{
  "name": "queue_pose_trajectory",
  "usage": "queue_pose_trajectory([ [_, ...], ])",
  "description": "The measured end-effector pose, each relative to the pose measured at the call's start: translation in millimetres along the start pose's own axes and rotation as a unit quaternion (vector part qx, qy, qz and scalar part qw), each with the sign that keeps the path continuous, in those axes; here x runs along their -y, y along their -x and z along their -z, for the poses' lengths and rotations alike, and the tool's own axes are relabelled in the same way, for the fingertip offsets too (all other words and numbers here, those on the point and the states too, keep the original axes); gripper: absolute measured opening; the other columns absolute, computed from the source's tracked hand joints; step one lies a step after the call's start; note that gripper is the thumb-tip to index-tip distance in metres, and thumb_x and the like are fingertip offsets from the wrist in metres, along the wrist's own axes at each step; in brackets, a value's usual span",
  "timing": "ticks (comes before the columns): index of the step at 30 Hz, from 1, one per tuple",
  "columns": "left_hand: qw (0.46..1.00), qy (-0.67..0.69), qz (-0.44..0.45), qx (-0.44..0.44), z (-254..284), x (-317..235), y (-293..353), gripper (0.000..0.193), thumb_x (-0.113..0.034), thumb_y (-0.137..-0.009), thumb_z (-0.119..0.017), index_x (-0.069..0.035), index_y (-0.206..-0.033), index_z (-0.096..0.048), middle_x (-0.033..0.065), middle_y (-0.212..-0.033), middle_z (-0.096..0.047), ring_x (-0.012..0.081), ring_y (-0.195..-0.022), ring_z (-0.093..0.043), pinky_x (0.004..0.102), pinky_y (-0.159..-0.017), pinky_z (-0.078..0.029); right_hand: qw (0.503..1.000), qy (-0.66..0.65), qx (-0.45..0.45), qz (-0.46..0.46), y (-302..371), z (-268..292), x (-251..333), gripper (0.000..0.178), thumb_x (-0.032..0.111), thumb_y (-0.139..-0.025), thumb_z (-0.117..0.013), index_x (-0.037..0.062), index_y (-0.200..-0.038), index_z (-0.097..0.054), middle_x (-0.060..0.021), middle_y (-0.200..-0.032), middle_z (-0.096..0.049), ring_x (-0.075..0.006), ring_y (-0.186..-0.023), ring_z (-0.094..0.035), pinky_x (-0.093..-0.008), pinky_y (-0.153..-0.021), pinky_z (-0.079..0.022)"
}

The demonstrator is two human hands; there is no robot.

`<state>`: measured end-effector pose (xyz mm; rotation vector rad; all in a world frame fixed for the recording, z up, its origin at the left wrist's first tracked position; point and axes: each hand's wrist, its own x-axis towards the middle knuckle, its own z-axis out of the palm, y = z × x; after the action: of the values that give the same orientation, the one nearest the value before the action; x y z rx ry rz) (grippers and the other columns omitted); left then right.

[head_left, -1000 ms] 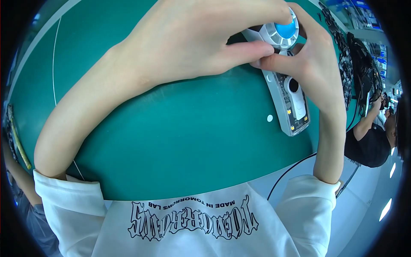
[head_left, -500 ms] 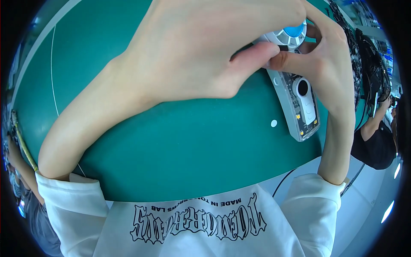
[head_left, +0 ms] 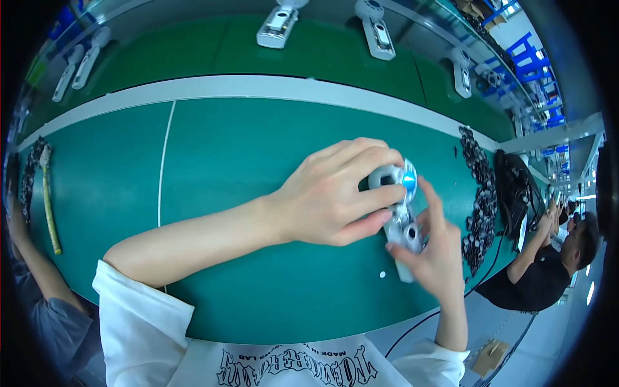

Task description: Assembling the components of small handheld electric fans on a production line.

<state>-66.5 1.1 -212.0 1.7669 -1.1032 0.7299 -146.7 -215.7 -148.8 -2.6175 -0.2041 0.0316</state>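
White handheld device (head_left: pixel 412 230) is at the table's right-hand side, in front of the person: round head far, handle running near and slightly right. Can't tell if it rests on the table or is lifted a bit.

Left hand (head_left: pixel 342 192): half-closed over the head from the left, fingers curled by the blue disc (head_left: pixel 409 180), thumb near the neck. Has the head; pressure can't be judged.
Right hand (head_left: pixel 437 251): partly closed round the handle, thumb on its left side, index finger extended up beside the head.

Handling, my read: light, stiff plastic shell, smooth so a bit slippery. Neck looks like the weak spot; don't twist there. Best hold: handle by its long sides, clear of the button plate; steady the head by its rim, off the disc.

Around it: white dot (head_left: pixel 382 275) just left of the handle's near end on the green table (head_left: pixel 271 303). Dark small parts (head_left: pixel 480 209) heaped right, black bundle (head_left: pixel 516 193) beyond. Yellow stick (head_left: pixel 48 200) far left. Similar devices (head_left: pixel 377 39) on the far green strip.
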Motion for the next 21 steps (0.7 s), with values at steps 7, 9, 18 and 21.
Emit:
queue_pose_trajectory([
  [7, 0.999, 0.008, -0.044, -0.024, -5, -1, 4, 0.022, -0.010, -0.070, -0.078, -0.009, -0.091, -0.071, 0.0103, -0.106, -0.064, 0.0297, -0.092, -0.066, 0.0403, -0.073, -0.053, 0.987, 0.069, -0.092, 0.110, -247, -1, -22, 0.075, 0.041, -0.081, -0.076, 0.0173, -0.147, -0.051, -0.0117, -0.077, -0.068, -0.0251, -0.070, -0.067, -0.0362, -0.063, -0.049],
  [9, 0.999, 0.003, -0.039, -0.015, -5, -1, 4, 0.021, -0.009, -0.069, -0.078, -0.009, -0.089, -0.070, 0.0105, -0.105, -0.064, 0.0293, -0.090, -0.065, 0.0401, -0.070, -0.051, 0.951, 0.196, -0.215, 0.107, -322, -10, -45, 0.080, 0.055, -0.082, -0.071, 0.0171, -0.149, -0.050, -0.0151, -0.088, -0.071, -0.0274, -0.084, -0.071, -0.0384, -0.070, -0.054],
  [18, 1.000, 0.018, 0.001, 0.015, -9, -5, 3, 0.018, -0.006, -0.071, -0.076, -0.007, -0.087, -0.069, 0.0111, -0.103, -0.065, 0.0298, -0.091, -0.066, 0.0398, -0.074, -0.054, 0.992, 0.078, -0.101, -0.018, -246, 28, -74, 0.071, 0.046, -0.079, -0.073, 0.0167, -0.140, -0.055, -0.0130, -0.084, -0.072, -0.0217, -0.063, -0.068, -0.0327, -0.054, -0.052],
  [21, 0.998, -0.033, 0.047, -0.007, -3, -4, 3, 0.019, -0.011, -0.076, -0.074, -0.008, -0.093, -0.070, 0.0125, -0.109, -0.065, 0.0304, -0.104, -0.066, 0.0416, -0.085, -0.056, 0.998, 0.043, -0.049, 0.020, -136, 28, -54, 0.063, 0.032, -0.081, -0.074, 0.0150, -0.138, -0.053, -0.0090, -0.077, -0.070, -0.0163, -0.064, -0.067, -0.0301, -0.053, -0.051],
])
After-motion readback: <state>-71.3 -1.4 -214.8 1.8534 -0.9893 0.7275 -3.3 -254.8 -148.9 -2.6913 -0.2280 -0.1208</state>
